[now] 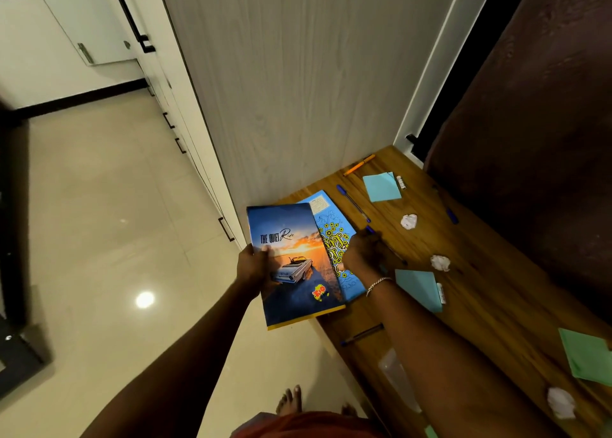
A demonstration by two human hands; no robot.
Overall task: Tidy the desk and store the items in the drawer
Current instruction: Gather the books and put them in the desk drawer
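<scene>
**Figure: Gathering the notebooks at the left end of the desk**

A wooden desk [470, 272] runs from near right to far centre, set against a pale wood-grain panel [298, 89]; a glossy tiled floor [99, 238] lies to the left. My left hand [253, 267] grips the left edge of the car-cover notebook [291, 272], thumb on the cover, holding it partly out over the desk's left edge. My right hand [362, 250] presses flat on the patterned blue notebook [334, 235], which lies under the first and on the desk; whether its fingers curl under the edge I cannot tell.

Scattered to the right: a blue pen [353, 203], an orange pen [359, 164] at the far end, blue sticky pads [381, 186], a green pad [587, 356] near right, and crumpled paper balls [409, 221].

The step in hand appears to be stacking the two notebooks. No drawer is visibly open. The next move likely calls for squaring both books into one stack, then finding and opening a drawer while one hand holds the stack.
</scene>
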